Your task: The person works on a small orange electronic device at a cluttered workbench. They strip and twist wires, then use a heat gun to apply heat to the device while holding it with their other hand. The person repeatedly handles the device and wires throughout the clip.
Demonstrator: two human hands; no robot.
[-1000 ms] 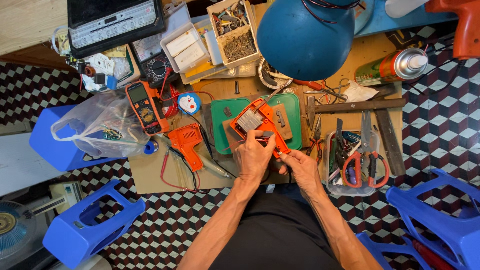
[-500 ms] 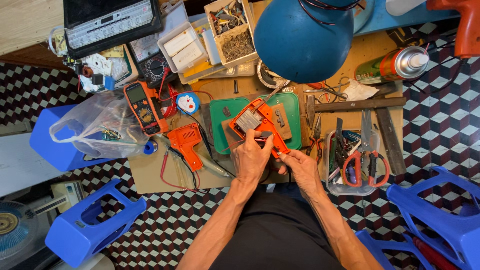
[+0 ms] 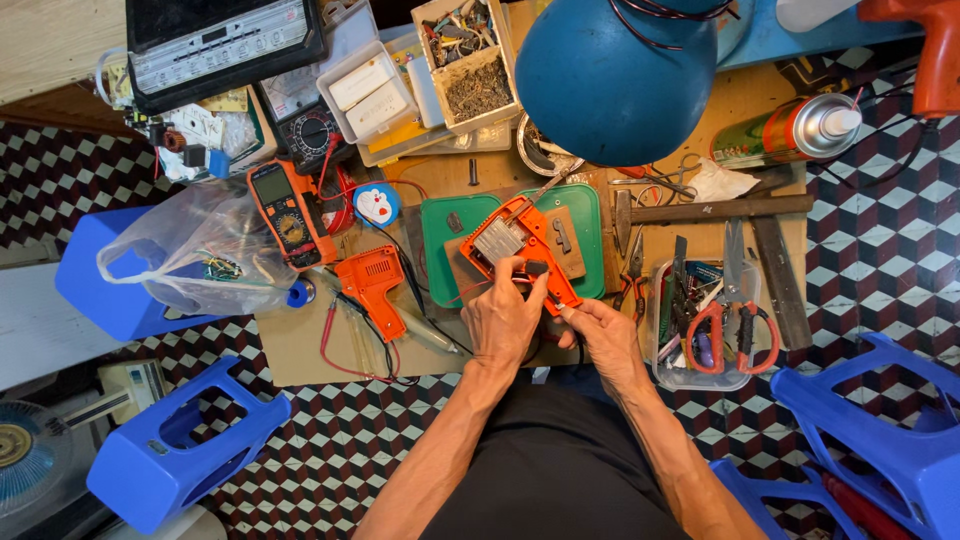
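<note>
One head-worn view looks straight down from above, fairly near, onto the desk and floor.

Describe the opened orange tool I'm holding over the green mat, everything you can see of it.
The orange tool is a pistol-shaped plastic shell lying open and flat, tilted diagonally, nose toward the upper right. Inside sits a grey metal block near the upper left, with thin wires lower down. It rests on a brown board above the green mat. The left hand grips its lower end; the right hand pinches at its lower right edge.
</note>
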